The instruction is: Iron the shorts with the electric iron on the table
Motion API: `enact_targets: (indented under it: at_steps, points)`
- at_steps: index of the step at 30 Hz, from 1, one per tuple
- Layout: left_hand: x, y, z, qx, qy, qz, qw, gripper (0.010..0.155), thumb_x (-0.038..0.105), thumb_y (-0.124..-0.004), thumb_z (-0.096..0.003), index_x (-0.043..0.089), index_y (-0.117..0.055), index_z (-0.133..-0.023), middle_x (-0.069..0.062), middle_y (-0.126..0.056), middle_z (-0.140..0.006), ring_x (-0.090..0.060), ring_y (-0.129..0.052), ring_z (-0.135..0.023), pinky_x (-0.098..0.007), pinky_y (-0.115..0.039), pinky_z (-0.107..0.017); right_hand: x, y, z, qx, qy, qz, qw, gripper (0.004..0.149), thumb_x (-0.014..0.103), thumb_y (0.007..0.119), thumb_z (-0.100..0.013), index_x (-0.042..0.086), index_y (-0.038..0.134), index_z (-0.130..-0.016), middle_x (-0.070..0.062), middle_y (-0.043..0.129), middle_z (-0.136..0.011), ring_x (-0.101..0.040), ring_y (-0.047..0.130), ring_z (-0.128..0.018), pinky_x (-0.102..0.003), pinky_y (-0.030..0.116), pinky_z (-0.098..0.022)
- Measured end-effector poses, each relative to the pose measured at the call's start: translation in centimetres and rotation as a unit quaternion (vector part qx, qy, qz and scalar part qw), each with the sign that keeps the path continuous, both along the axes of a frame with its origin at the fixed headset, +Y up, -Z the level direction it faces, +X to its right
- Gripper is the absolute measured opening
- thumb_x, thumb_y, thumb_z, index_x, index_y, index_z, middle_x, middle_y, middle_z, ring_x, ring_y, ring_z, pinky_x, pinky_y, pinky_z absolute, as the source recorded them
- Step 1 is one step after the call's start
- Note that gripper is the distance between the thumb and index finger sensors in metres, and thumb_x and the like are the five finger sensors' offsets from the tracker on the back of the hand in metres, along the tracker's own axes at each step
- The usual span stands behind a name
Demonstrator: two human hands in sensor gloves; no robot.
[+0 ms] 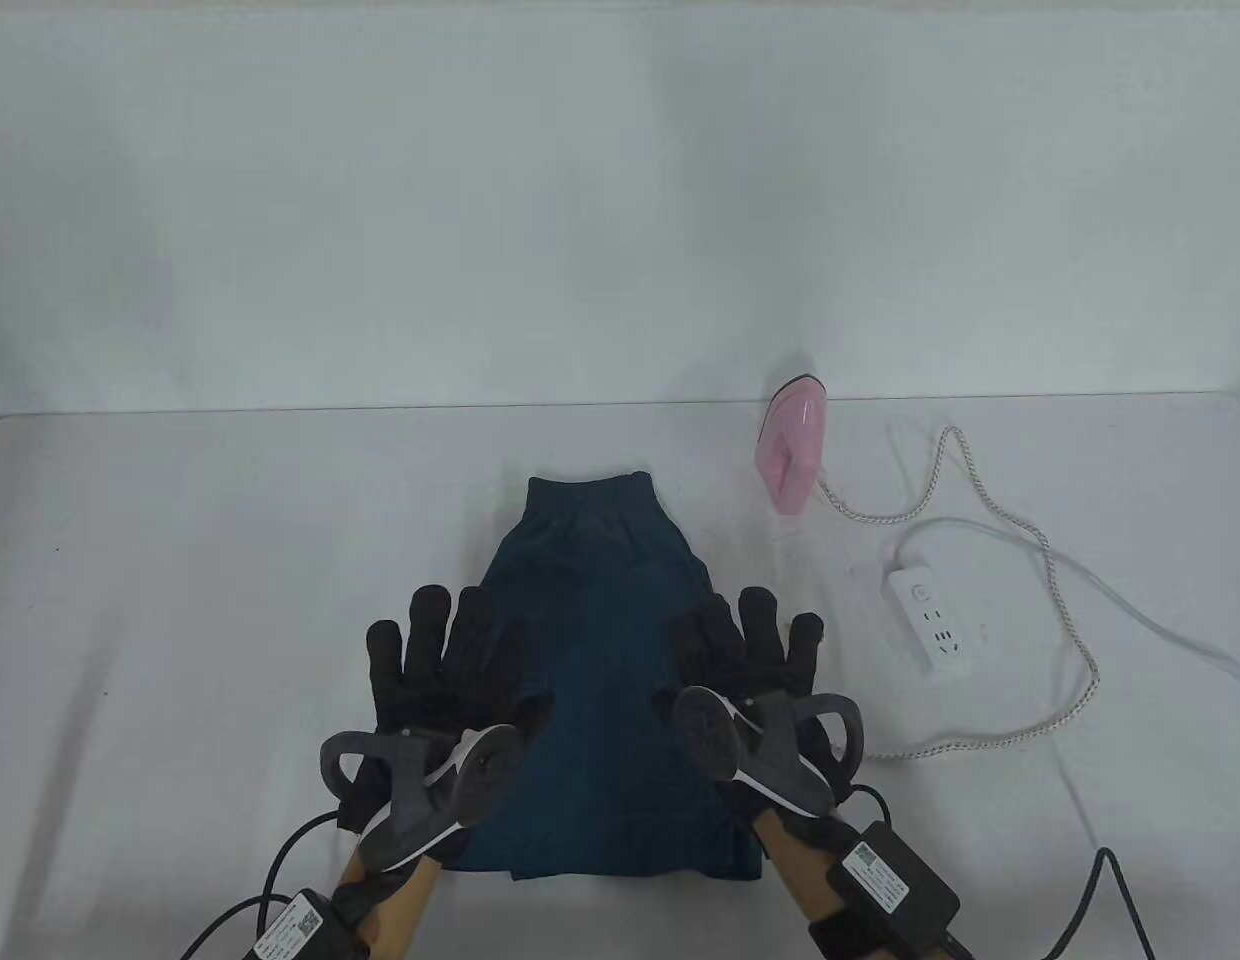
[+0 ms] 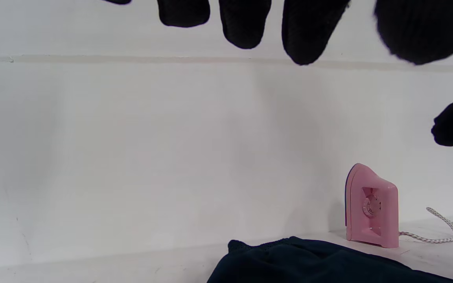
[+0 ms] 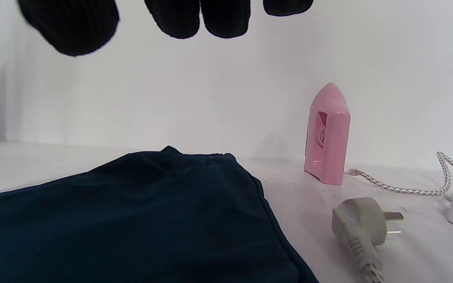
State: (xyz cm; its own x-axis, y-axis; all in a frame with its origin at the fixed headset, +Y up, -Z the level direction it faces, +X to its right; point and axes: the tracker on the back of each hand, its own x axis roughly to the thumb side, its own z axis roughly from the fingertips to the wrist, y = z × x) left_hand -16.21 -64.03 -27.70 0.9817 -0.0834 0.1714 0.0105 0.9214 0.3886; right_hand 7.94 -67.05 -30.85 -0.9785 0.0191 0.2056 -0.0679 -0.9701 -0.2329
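Note:
Dark blue shorts (image 1: 600, 680) lie flat in the middle of the table, waistband at the far end; they also show in the left wrist view (image 2: 313, 263) and the right wrist view (image 3: 140, 220). A pink electric iron (image 1: 792, 450) stands upright at the back right, apart from the shorts, and shows in both wrist views (image 2: 372, 206) (image 3: 328, 133). My left hand (image 1: 435, 650) is spread open over the shorts' left edge. My right hand (image 1: 750, 640) is spread open over the right edge. Neither hand holds anything. Whether the palms touch the cloth is hidden.
A white power strip (image 1: 930, 610) lies right of the shorts, its white cable running off right. The iron's braided cord (image 1: 980, 520) loops around the strip. Its plug (image 3: 360, 232) lies loose on the table beside the shorts. A white wall (image 1: 620, 200) backs the table.

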Motion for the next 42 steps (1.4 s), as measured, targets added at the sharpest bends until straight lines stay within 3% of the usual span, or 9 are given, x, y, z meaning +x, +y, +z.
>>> enact_targets:
  at_steps: [20, 28, 36, 42]
  points:
    - [0.1, 0.0, 0.0, -0.008, -0.004, 0.002, 1.0, 0.071, 0.068, -0.072, -0.0442, 0.041, -0.056, -0.108, 0.001, -0.044, -0.121, -0.039, -0.039, -0.113, -0.067, -0.037, -0.077, 0.3, 0.1, 0.0, -0.01, 0.005, -0.003, 1.0, 0.073, 0.065, 0.071, -0.045, 0.034, 0.052, -0.109, 0.001, 0.054, -0.117, -0.043, 0.047, -0.111, -0.072, 0.04, -0.073]
    - [0.4, -0.3, -0.2, -0.019, -0.011, -0.006, 1.0, 0.07, 0.067, -0.072, -0.0443, 0.041, -0.057, -0.107, 0.001, -0.046, -0.121, -0.039, -0.041, -0.113, -0.067, -0.038, -0.077, 1.7, 0.3, -0.8, -0.035, 0.004, -0.016, 0.999, 0.068, 0.063, 0.071, -0.046, 0.035, 0.058, -0.106, 0.002, 0.063, -0.113, -0.038, 0.063, -0.107, -0.068, 0.052, -0.072]
    - [-0.1, 0.0, -0.4, -0.022, -0.011, 0.007, 1.0, 0.069, 0.067, -0.072, -0.0446, 0.041, -0.058, -0.107, 0.001, -0.047, -0.121, -0.039, -0.043, -0.113, -0.067, -0.039, -0.077, 5.4, -0.2, -3.4, -0.131, -0.062, -0.055, 0.988, 0.065, 0.061, 0.07, -0.047, 0.034, 0.06, -0.105, 0.002, 0.069, -0.11, -0.035, 0.075, -0.101, -0.066, 0.057, -0.071]
    - [-0.3, 0.0, -0.6, -0.029, -0.012, 0.013, 0.999, 0.069, 0.067, -0.072, -0.0448, 0.041, -0.058, -0.107, 0.001, -0.048, -0.12, -0.039, -0.044, -0.112, -0.067, -0.039, -0.077, 7.6, -2.2, -6.0, -0.215, -0.14, -0.047, 0.965, 0.067, 0.061, 0.07, -0.047, 0.033, 0.056, -0.107, 0.001, 0.067, -0.111, -0.033, 0.078, -0.099, -0.065, 0.057, -0.072]
